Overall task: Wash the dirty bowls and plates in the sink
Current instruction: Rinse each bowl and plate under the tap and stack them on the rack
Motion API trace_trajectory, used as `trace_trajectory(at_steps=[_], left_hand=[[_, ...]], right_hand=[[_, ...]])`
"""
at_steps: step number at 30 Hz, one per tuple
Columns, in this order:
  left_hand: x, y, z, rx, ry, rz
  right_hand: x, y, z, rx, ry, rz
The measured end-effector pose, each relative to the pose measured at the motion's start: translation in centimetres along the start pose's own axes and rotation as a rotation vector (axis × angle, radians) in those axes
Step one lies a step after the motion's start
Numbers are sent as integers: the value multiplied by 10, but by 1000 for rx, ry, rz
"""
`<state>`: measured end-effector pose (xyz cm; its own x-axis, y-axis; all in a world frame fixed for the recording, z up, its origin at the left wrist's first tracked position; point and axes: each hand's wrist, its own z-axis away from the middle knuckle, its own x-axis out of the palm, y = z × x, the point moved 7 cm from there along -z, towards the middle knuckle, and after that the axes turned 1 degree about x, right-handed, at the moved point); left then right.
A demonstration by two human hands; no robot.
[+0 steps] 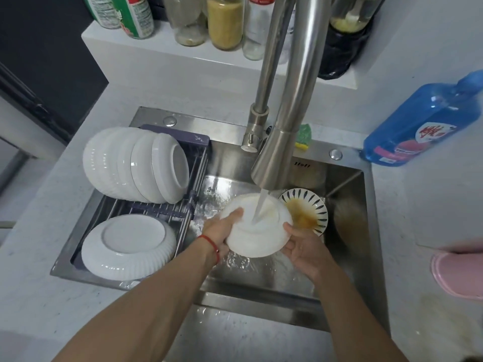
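Note:
A white bowl (257, 240) is held tilted under the running water of the steel faucet (277, 152), over the steel sink (347, 184). My left hand (222, 231) grips its left rim and my right hand (303, 246) grips its right side from below. Behind the bowl, a small plate with dark blue rim strokes (308, 210) lies in the sink, smeared with orange-brown sauce. On the drying rack (183, 205) across the sink's left half, several white ribbed bowls (133, 165) lean on their sides and a white ribbed plate (128, 246) rests face down.
A blue detergent bottle (423, 121) stands on the counter at the right, beside a pink object (460, 273) at the right edge. A green and yellow sponge (303, 137) sits behind the faucet. Jars and bottles (224, 22) line the back ledge.

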<state>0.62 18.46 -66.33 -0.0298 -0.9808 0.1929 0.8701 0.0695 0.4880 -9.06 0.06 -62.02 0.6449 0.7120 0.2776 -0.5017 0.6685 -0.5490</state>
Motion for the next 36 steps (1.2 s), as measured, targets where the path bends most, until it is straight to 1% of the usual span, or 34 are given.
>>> trace_trajectory(at_steps=[2, 3, 5, 6, 7, 8, 9, 11, 12, 13, 15, 16, 18, 19, 21, 22, 24, 26, 28, 29, 30, 31, 32, 33, 34, 35, 36], left_hand=[[3, 0, 16, 29, 0, 76], [3, -4, 18, 49, 29, 83], [9, -7, 27, 147, 61, 47], [11, -6, 29, 210, 74, 4], [13, -3, 30, 267, 80, -64], [15, -1, 32, 319, 75, -136], [16, 3, 32, 374, 73, -233], [21, 10, 36, 475, 92, -488], [24, 12, 35, 495, 119, -592], [27, 13, 36, 506, 128, -631], [34, 15, 37, 528, 96, -623], [39, 17, 36, 540, 86, -649], [41, 20, 33, 557, 85, -706], [37, 18, 32, 548, 111, -678], [32, 18, 32, 519, 103, -574], [31, 19, 32, 511, 81, -510], [27, 24, 33, 486, 22, -382], [21, 34, 23, 385, -12, -271], [12, 38, 8, 259, -34, -146], [8, 39, 2, 212, -18, -110], [6, 40, -1, 194, 17, -91], [5, 41, -3, 207, 57, -124], [7, 42, -4, 234, 87, -204], [9, 40, -4, 264, 122, -327], [15, 41, 0, 315, 151, -478], [25, 36, 2, 364, 171, -604], [39, 31, 7, 394, 143, -681]], right_hand=[[2, 10, -13, 23, 97, 167], [7, 11, -21, 20, 139, 312], [28, 2, -34, -23, 243, 730], [45, -4, -38, -79, 276, 910], [64, -7, -38, -151, 275, 1035], [83, -3, -40, -188, 228, 1090], [101, 1, -38, -206, 148, 1080], [119, 17, -48, -216, 4, 1107], [119, 14, -55, -233, -15, 1129], [115, 5, -58, -236, 18, 1134], [105, -12, -54, -211, 164, 1114], [103, -11, -51, -184, 194, 1116], [109, -4, -47, -143, 177, 1135], [110, -2, -43, -110, 144, 1119], [104, -5, -59, -131, 73, 1044], [93, -11, -71, -138, 83, 964], [48, -6, -103, -19, 175, 748], [14, 5, -100, 73, 150, 587], [11, 9, -56, 169, 105, 384], [14, 5, -34, 135, 80, 290], [13, 5, -29, 82, 8, 153], [13, 4, -26, 44, -39, 19], [17, 0, -19, -2, -76, -73], [22, -3, -13, -55, -53, -108], [28, -3, -9, -98, -27, -96], [32, -5, -5, -163, 19, 0], [40, -10, 1, -242, 63, 155]])
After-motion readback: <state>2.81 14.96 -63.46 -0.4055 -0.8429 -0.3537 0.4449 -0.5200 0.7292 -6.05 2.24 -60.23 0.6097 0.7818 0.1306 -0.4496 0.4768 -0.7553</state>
